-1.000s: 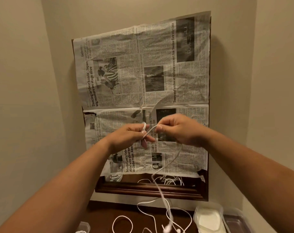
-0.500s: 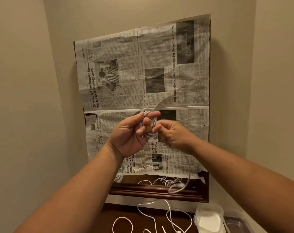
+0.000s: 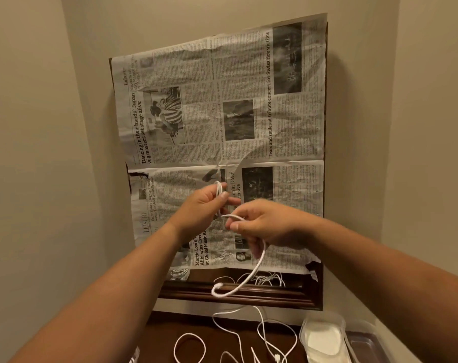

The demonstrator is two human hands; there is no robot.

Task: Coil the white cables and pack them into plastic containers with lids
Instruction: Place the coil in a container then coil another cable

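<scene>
Head view: a white cable (image 3: 259, 259) is held up in front of a newspaper (image 3: 222, 121) that is spread over a dark wooden frame (image 3: 235, 294) on the wall. A small coil of it is pinched between the thumb and curled fingers of the left hand (image 3: 199, 212). Just beside it, the next stretch is gripped by the curled fingers of the right hand (image 3: 267, 224), and the free end is seen hanging below in a curve with a hooked tip. More loose white cables (image 3: 264, 334) are spread on the dark table (image 3: 162, 334) beneath. Two clear plastic containers (image 3: 322, 317) are set side by side at the table's right edge; whether lids are on them cannot be told.
</scene>
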